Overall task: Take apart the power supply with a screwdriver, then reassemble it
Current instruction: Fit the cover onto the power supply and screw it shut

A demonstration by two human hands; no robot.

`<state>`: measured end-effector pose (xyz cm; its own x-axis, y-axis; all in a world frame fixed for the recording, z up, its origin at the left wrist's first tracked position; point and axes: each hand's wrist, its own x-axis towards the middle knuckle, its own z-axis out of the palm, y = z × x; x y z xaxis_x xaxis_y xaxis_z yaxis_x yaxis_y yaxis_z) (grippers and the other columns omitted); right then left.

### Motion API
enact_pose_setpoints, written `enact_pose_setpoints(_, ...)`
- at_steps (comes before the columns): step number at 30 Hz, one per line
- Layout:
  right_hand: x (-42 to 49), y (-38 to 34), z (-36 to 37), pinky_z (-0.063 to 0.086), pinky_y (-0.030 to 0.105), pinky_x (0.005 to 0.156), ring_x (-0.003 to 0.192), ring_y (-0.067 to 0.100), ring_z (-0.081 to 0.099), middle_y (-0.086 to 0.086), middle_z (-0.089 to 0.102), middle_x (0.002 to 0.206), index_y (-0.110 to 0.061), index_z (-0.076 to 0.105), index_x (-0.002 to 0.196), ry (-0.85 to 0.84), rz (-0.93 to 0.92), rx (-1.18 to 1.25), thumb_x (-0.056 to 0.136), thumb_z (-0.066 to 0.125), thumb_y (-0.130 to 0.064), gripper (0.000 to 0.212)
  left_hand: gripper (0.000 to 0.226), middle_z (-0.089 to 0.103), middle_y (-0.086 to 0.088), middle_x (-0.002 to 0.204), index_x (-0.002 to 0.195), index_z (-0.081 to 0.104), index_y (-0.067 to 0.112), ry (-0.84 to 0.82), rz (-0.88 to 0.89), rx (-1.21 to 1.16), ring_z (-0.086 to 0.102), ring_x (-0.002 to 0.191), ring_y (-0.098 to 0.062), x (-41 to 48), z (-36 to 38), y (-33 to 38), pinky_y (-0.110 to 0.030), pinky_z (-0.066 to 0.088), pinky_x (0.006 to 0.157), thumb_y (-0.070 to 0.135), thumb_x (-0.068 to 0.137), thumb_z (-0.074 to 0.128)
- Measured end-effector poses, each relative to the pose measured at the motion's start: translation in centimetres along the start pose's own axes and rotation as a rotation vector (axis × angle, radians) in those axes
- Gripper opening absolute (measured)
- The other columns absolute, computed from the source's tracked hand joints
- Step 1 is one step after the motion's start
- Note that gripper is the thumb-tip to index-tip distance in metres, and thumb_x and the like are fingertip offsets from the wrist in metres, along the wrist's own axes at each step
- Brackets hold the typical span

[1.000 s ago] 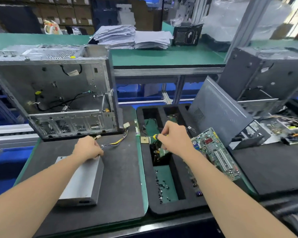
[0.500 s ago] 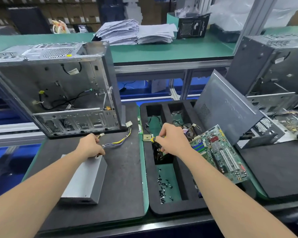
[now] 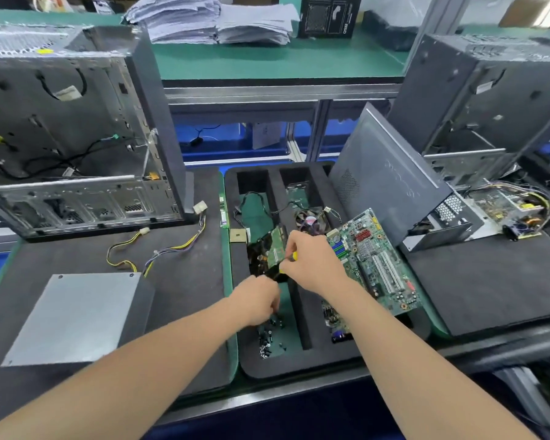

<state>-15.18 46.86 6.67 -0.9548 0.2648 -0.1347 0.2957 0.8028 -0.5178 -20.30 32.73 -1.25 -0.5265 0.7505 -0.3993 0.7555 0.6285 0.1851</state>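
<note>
head-worn view, facing forward and down; close over the foam mat [image 3: 178,281]

Found side by side on the counter [image 3: 299,389] a black foam mat [image 3: 185,281] at left, a compartmented foam tray [image 3: 299,363] in the middle, a second mat [image 3: 489,281] at right. Noted a grey power supply [image 3: 73,315] and an open computer case [image 3: 77,122] on the left mat.

Right hand [image 3: 311,263] round the screwdriver [image 3: 279,274] — left hand [image 3: 258,300] just beside, over screws [image 3: 267,339] in the foam tray [image 3: 299,367].
</note>
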Motion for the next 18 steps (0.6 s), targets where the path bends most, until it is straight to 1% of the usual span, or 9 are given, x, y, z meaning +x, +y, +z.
enact_pose_setpoints(2, -0.5, 0.9, -0.1, 0.055, 0.04, 0.07, 0.075, 0.024, 0.056, 0.006, 0.063, 0.091, -0.024, 0.052, 0.089, -0.016, -0.022, -0.02, 0.089, 0.069, -0.023, 0.018, 0.024, 0.072, -0.007, 0.114, 0.113, 0.074, 0.015, -0.031, 0.014, 0.203, 0.069, 0.102, -0.031, 1.2, 1.7, 1.4, -0.036, 0.047, 0.085, 0.008, 0.095, 0.059)
enact_pose_setpoints(3, -0.7, 1.3, -0.1, 0.054, 0.04, 0.068, 0.074, 0.024, 0.055, 0.006, 0.062, 0.091, -0.024, 0.051, 0.089, -0.02, -0.033, -0.027, 0.09, 0.069, -0.023, 0.018, 0.022, 0.071, -0.009, 0.115, 0.114, 0.07, 0.012, -0.049, 0.014, 0.259, 0.069, 0.101, -0.031, 1.7, 2.5, 2.0, -0.036, 0.045, 0.082, 0.006, 0.095, 0.059)
enact_pose_setpoints(5, -1.1, 2.1, -0.2, 0.049, 0.036, 0.062, 0.069, 0.024, 0.054, 0.005, 0.061, 0.09, -0.025, 0.049, 0.089, -0.023, -0.05, -0.045, 0.09, 0.068, -0.023, 0.018, 0.027, 0.067, -0.013, 0.118, 0.118, 0.063, 0.007, -0.102, 0.008, 0.268, 0.069, 0.104, -0.034, 2.5, 4.0, 2.7, -0.038, 0.05, 0.08, 0.0, 0.093, 0.059)
enact_pose_setpoints(7, -1.4, 2.7, -0.3, 0.047, 0.035, 0.058, 0.066, 0.024, 0.054, 0.005, 0.06, 0.088, -0.025, 0.049, 0.089, -0.026, -0.063, -0.057, 0.09, 0.067, -0.024, 0.019, 0.026, 0.064, -0.014, 0.118, 0.115, 0.061, 0.006, -0.155, 0.041, 0.275, 0.069, 0.103, -0.037, 2.9, 5.2, 3.4, -0.042, 0.054, 0.077, -0.003, 0.091, 0.057)
enact_pose_setpoints(9, -1.6, 3.2, -0.3, 0.049, 0.037, 0.057, 0.064, 0.024, 0.055, 0.004, 0.061, 0.085, -0.024, 0.049, 0.09, -0.031, -0.075, -0.054, 0.09, 0.068, -0.024, 0.018, 0.022, 0.064, -0.015, 0.114, 0.11, 0.061, 0.006, -0.171, 0.076, 0.294, 0.069, 0.098, -0.038, 3.1, 6.3, 3.9, -0.041, 0.047, 0.069, -0.002, 0.09, 0.058)
enact_pose_setpoints(11, -1.7, 3.6, -0.2, 0.048, 0.037, 0.056, 0.062, 0.022, 0.053, 0.003, 0.061, 0.082, -0.022, 0.05, 0.091, -0.033, -0.09, -0.056, 0.09, 0.068, -0.023, 0.018, 0.023, 0.065, -0.016, 0.111, 0.109, 0.063, 0.005, -0.147, 0.091, 0.293, 0.07, 0.097, -0.039, 3.1, 7.1, 4.0, -0.041, 0.044, 0.067, -0.004, 0.088, 0.059)
enact_pose_setpoints(14, -1.6, 3.9, -0.1, 0.042, 0.032, 0.054, 0.06, 0.019, 0.05, 0.002, 0.06, 0.082, -0.022, 0.05, 0.091, -0.032, -0.102, -0.052, 0.09, 0.068, -0.024, 0.018, 0.024, 0.066, -0.016, 0.109, 0.107, 0.064, 0.004, -0.125, 0.078, 0.279, 0.071, 0.095, -0.039, 3.1, 7.4, 3.9, -0.041, 0.042, 0.066, -0.007, 0.087, 0.058)
enact_pose_setpoints(16, -1.5, 4.0, 0.0, 0.045, 0.033, 0.055, 0.06, 0.018, 0.05, 0.002, 0.061, 0.083, -0.022, 0.05, 0.091, -0.037, -0.097, -0.044, 0.09, 0.068, -0.024, 0.018, 0.024, 0.066, -0.016, 0.11, 0.109, 0.063, 0.003, -0.129, 0.071, 0.273, 0.071, 0.097, -0.04, 3.1, 7.3, 3.8, -0.041, 0.041, 0.067, -0.007, 0.088, 0.057)
enact_pose_setpoints(18, -1.4, 3.9, -0.1, 0.051, 0.038, 0.056, 0.06, 0.02, 0.054, 0.002, 0.061, 0.082, -0.022, 0.051, 0.092, -0.034, -0.082, -0.034, 0.09, 0.068, -0.023, 0.017, 0.024, 0.066, -0.017, 0.113, 0.111, 0.062, 0.002, -0.162, 0.066, 0.263, 0.07, 0.1, -0.04, 3.1, 7.0, 3.9, -0.041, 0.043, 0.068, -0.007, 0.09, 0.056)
